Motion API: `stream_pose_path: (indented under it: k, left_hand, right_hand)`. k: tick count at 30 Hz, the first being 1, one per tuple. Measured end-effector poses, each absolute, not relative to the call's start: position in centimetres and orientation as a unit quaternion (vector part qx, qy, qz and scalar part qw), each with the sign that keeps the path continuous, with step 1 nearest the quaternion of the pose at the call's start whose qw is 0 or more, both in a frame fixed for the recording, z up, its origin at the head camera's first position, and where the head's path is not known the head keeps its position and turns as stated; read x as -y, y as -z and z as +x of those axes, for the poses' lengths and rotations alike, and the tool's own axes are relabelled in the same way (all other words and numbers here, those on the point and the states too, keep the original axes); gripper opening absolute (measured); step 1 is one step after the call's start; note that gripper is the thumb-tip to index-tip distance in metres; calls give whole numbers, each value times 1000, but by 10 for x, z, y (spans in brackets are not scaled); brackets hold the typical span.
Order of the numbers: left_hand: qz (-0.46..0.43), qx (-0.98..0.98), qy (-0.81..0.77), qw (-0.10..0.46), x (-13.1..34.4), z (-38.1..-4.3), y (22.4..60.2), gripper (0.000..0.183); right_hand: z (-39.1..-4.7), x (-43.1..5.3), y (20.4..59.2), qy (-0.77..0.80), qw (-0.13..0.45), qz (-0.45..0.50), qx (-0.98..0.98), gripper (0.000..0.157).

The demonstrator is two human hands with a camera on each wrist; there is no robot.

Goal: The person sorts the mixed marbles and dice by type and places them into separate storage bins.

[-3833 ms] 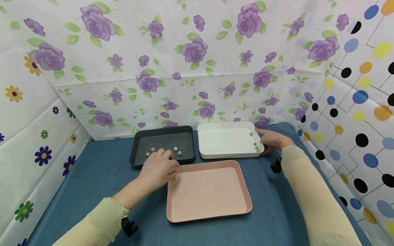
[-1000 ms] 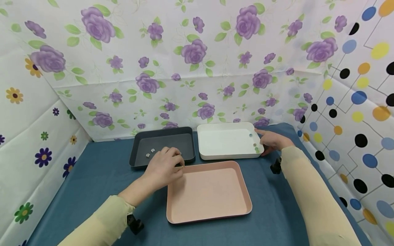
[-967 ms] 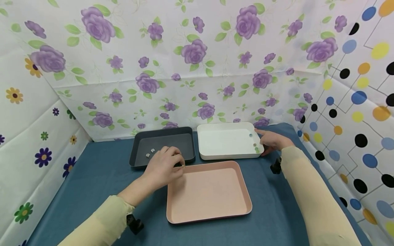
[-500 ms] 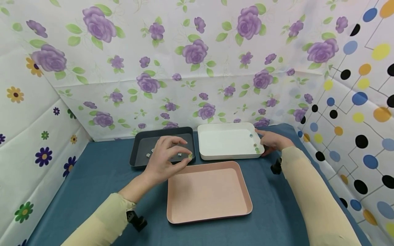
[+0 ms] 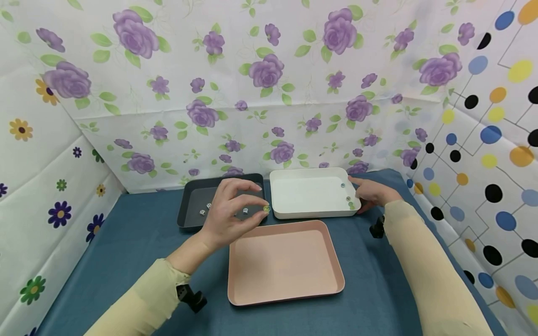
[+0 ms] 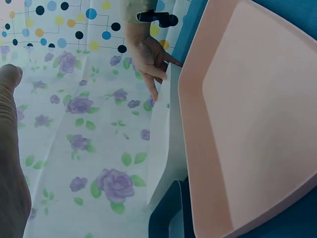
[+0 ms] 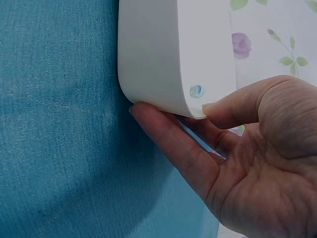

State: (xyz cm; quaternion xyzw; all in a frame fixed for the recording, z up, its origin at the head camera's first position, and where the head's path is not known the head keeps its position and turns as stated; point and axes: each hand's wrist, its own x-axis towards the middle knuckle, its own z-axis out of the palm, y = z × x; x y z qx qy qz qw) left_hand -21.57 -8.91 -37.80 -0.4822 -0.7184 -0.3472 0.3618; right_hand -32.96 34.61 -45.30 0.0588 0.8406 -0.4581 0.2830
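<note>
My left hand (image 5: pixel 230 210) pinches a small yellow-green glass marble (image 5: pixel 266 208) between thumb and forefinger, its other fingers fanned above. In the head view it overlaps the right part of the dark grey tray (image 5: pixel 197 189), close to the white tray (image 5: pixel 307 192). My right hand (image 5: pixel 375 191) holds the white tray's right end. The right wrist view shows the thumb on the rim and fingers against the outer side. Several marbles lie along the right end inside the white tray, among them a clear one with a blue swirl (image 7: pixel 197 91).
A pink tray (image 5: pixel 287 263) lies in front of the other two trays on the blue cloth (image 5: pixel 378 289). Small white dice (image 5: pixel 245 211) sit in the dark tray, partly hidden by the left hand. Floral and dotted sheets (image 5: pixel 269 116) wall the back and sides.
My left hand has lifted from the pink tray's far left corner, moved rightward and opened to view the marble in its fingertips. The right hand stays on the white tray.
</note>
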Motion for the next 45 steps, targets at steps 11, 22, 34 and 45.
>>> stream_pose_path:
  k: [11,22,34,45]
  left_hand:
    - [-495,701,352,373,77,-226,364,22]
    - [-500,691,358,380,62,-238,359,19]
    - [-498,705,339,374,52,-254,356,17]
    - [-469,742,322,354,50,-270,364,17]
  right_hand:
    - [-329,-347,454,455,277,57,-844,86]
    - [-328,-347,453,454,279,59,-844,86]
    - [-330,-348,454,454,278,56,-845,87]
    - [-330,-349,454,457,280,55,-843,87]
